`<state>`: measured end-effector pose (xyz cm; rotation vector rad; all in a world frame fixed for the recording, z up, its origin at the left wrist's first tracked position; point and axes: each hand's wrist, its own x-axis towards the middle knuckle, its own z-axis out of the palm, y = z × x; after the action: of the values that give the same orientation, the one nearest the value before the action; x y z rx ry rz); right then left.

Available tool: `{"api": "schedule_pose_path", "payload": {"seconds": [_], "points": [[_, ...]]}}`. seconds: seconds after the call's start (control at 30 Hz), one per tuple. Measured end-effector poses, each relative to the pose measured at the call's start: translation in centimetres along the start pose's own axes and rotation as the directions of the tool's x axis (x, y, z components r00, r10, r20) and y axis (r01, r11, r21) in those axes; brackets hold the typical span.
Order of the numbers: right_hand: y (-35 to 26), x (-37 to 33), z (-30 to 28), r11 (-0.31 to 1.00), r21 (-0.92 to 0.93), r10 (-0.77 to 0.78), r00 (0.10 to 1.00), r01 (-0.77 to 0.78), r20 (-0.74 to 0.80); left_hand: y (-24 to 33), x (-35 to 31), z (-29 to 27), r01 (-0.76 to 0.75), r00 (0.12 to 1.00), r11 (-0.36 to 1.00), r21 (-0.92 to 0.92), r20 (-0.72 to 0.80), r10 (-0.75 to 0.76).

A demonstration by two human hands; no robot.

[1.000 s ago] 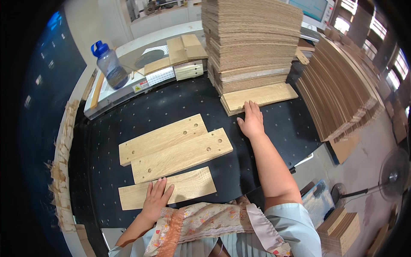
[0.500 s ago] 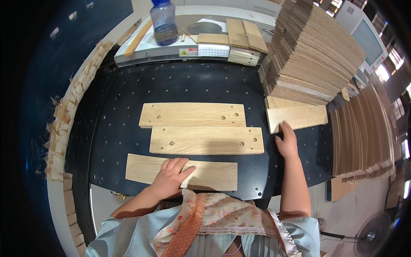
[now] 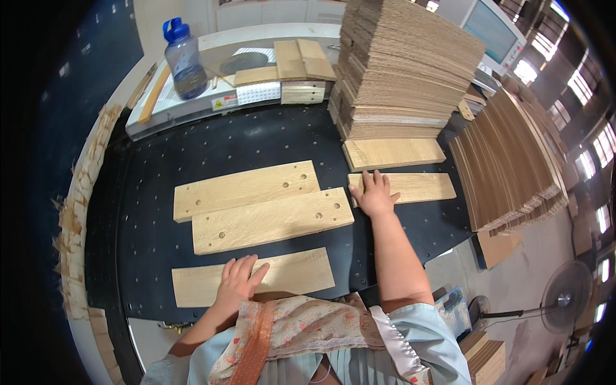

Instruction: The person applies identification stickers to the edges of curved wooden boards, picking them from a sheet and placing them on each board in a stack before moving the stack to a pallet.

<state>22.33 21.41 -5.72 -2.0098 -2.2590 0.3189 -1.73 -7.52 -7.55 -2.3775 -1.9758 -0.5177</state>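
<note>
My left hand (image 3: pixel 237 281) lies on a plain pale wooden board (image 3: pixel 295 271) near the table's front edge, fingers stretched over its surface. On the right, my right hand (image 3: pixel 374 194) rests with spread fingers on the left end of another wooden board (image 3: pixel 423 187). Between and beyond my hands lie two drilled boards, a nearer one (image 3: pixel 273 221) and a farther one (image 3: pixel 247 187), edge against edge and offset sideways. Round holes show near their ends.
A tall stack of brown panels (image 3: pixel 404 77) stands at the back right, with a wooden board (image 3: pixel 394 154) at its foot. More upright panels (image 3: pixel 513 163) lean farther right. A blue-capped bottle (image 3: pixel 186 67) stands on the ledge behind the black table (image 3: pixel 256 144).
My right hand now lies flatter on the right board, which has come away from the panel stack toward me and straightened. The view has turned to the right; my left hand stays on its board.
</note>
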Motion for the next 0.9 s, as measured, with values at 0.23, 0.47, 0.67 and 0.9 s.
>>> {"api": "schedule_pose_path", "payload": {"seconds": [0.23,0.47,0.67,0.9], "points": [[4.2,-3.1,0.5,0.995,0.041,-0.093,0.994,0.096,-0.051,-0.6,0.9,-1.0,0.036,0.999,0.939,-0.342,0.043,-0.023],[8.5,-9.0,0.1,0.974,0.163,-0.142,0.983,0.16,-0.118,1.1,13.2,-3.6,-0.09,0.996,0.885,-0.456,-0.025,0.088],[9.1,-14.6,-0.3,0.963,0.152,-0.203,0.969,0.224,-0.14,3.0,27.7,1.4,0.017,0.988,0.968,-0.249,0.152,0.022],[11.7,-16.6,-0.6,0.895,0.404,-0.023,0.923,0.191,-0.384,3.4,37.1,7.4,0.227,0.954,0.959,-0.167,0.235,-0.185]]}}
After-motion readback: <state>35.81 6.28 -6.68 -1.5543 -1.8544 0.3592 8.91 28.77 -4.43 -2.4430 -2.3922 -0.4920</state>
